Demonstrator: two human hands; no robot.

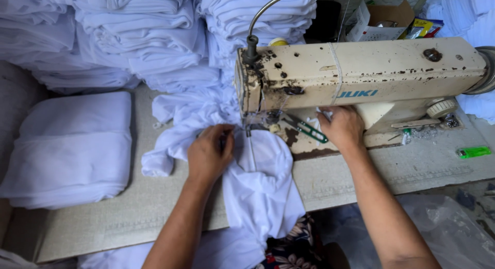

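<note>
The white garment (258, 181) lies at the bench's (154, 207) front edge, under the sewing machine's (361, 73) needle. The left hand (209, 155) presses it flat, fingers curled on cloth. The right hand (341, 127) rests by the thread snips (305, 128), apparently holding nothing. Stitching seems underway; steady feeding matters.

Tall stacks of folded white cloth (139, 37) are piled along the back of the table (129, 212) — a separate folded white bundle (72, 145) is laid at its left end. An open cardboard box (384, 16) is seen behind the machine. A small green lighter (473, 152) is placed on the table at the right — clear plastic sheeting (448, 233) is spread below the edge.
</note>
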